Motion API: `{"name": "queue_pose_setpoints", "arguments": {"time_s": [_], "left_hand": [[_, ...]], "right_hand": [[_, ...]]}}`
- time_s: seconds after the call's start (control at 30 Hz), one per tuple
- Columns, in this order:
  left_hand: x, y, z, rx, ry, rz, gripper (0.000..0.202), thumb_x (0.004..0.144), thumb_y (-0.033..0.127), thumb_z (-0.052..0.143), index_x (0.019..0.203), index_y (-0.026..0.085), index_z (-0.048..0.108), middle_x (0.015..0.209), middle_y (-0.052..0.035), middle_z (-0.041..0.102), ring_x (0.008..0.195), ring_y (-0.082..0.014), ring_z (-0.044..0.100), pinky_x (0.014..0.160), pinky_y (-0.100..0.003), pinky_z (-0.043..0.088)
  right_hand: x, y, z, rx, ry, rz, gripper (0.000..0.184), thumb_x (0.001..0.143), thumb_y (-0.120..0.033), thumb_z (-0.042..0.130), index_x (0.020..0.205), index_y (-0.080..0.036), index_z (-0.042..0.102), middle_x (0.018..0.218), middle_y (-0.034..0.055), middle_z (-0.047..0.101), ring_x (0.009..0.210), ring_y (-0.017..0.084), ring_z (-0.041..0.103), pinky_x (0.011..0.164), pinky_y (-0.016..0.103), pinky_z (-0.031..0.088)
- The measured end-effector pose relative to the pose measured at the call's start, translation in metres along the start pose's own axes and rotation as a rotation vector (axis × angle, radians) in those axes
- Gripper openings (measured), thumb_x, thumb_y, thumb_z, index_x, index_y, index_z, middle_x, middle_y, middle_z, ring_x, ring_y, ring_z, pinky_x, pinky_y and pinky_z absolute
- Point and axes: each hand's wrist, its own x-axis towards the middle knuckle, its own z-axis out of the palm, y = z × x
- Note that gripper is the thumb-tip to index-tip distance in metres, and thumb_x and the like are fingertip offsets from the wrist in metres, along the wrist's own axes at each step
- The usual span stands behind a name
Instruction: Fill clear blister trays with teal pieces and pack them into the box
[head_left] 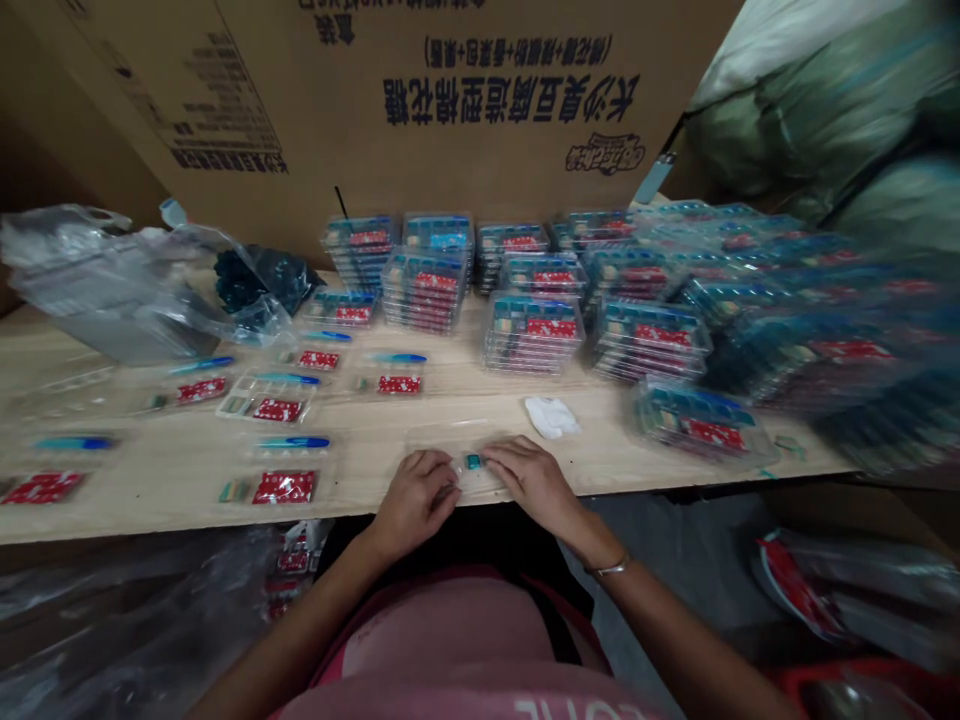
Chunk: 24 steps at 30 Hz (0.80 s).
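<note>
Both my hands are at the front edge of the wooden table. A clear plastic tray (465,437) lies between and behind them, its outline faint. My left hand (420,495) is closed, fingers curled inward at the tray's left side; what it pinches is hidden, though some clear plastic shows at its fingertips. A small teal piece (472,461) with a dark top sits between the hands. The fingers of my right hand (532,485) are bent and pressed together, their tips against the right side of this piece. Its thumb is hidden.
Clear trays with red packets (285,487) and blue pens (294,442) lie to the left. Stacks of filled boxes (532,335) stand behind and to the right. A crumpled white tissue (553,417), a plastic bag (97,280) and a large cardboard carton (337,120) are also around.
</note>
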Motion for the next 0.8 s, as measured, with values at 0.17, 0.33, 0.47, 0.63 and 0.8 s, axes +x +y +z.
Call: {"name": "queue_pose_setpoints", "arguments": {"time_s": [0.17,0.33,0.47,0.63,0.8], "left_hand": [[0.000,0.001,-0.001,-0.003,-0.014,-0.016,0.010,0.086,0.023,0.053,0.091,0.020,0.062,0.105,-0.0092,0.062,0.100,-0.0228,0.057,0.087,-0.039,0.046],[-0.001,-0.001,0.000,-0.003,-0.016,-0.009,0.010,0.087,0.023,0.054,0.092,0.019,0.061,0.106,-0.0089,0.062,0.100,-0.0227,0.057,0.087,-0.039,0.046],[-0.001,-0.001,0.000,-0.005,-0.007,0.009,0.010,0.087,0.022,0.054,0.093,0.019,0.061,0.105,-0.0082,0.062,0.100,-0.0218,0.056,0.087,-0.038,0.046],[0.000,-0.003,0.000,0.004,0.017,0.035,0.010,0.087,0.021,0.054,0.094,0.019,0.060,0.104,-0.0079,0.063,0.099,-0.0212,0.056,0.086,-0.037,0.047],[-0.002,-0.003,-0.002,-0.036,0.062,0.046,0.010,0.086,0.021,0.054,0.093,0.019,0.061,0.102,-0.0076,0.064,0.098,-0.0215,0.058,0.085,-0.037,0.048]], "right_hand": [[0.000,-0.006,0.013,-0.068,0.060,0.097,0.025,0.093,-0.018,0.049,0.113,-0.018,0.063,0.099,0.0117,0.070,0.091,0.025,0.064,0.081,0.042,0.054],[-0.009,0.003,0.014,0.114,0.141,0.115,0.017,0.093,-0.022,0.051,0.104,-0.019,0.064,0.103,0.0105,0.065,0.099,0.021,0.063,0.084,0.036,0.055],[-0.014,0.002,0.016,0.003,0.168,0.044,0.022,0.096,-0.021,0.046,0.107,-0.019,0.065,0.100,0.0098,0.068,0.094,0.022,0.064,0.082,0.038,0.055],[-0.014,0.005,0.009,-0.080,0.174,0.065,0.025,0.094,-0.024,0.049,0.112,-0.020,0.066,0.109,0.0109,0.067,0.103,0.024,0.061,0.087,0.041,0.054],[-0.016,0.055,-0.018,-0.260,0.296,0.262,0.031,0.093,-0.022,0.044,0.107,-0.014,0.069,0.118,0.0174,0.065,0.113,0.032,0.058,0.095,0.055,0.048]]}}
